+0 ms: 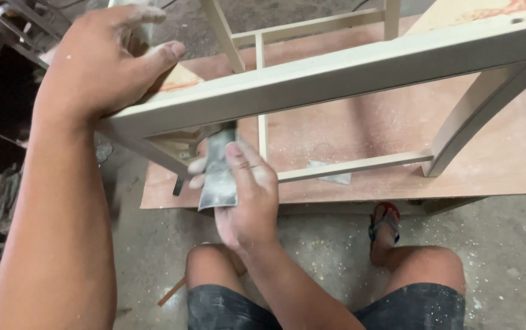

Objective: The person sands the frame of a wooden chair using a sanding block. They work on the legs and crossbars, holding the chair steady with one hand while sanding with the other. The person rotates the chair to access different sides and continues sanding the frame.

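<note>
Sandpaper held to pale chair frame

Sandpaper point(219, 174), a grey folded sheet, is pinched between thumb and fingers of the right hand point(244, 195) and pressed up under the chair frame point(336, 73). The frame's top rail is clamped by the left hand point(101, 61), fingers closed over its end (dust-coated). The frame is stood on a reddish board point(489, 165) laid on the floor.

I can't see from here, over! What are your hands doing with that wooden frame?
Left hand gripping chair frame corner. Right hand pressing grey sandpaper under the rail. Frame resting on brown board. Nothing blocking.
</note>
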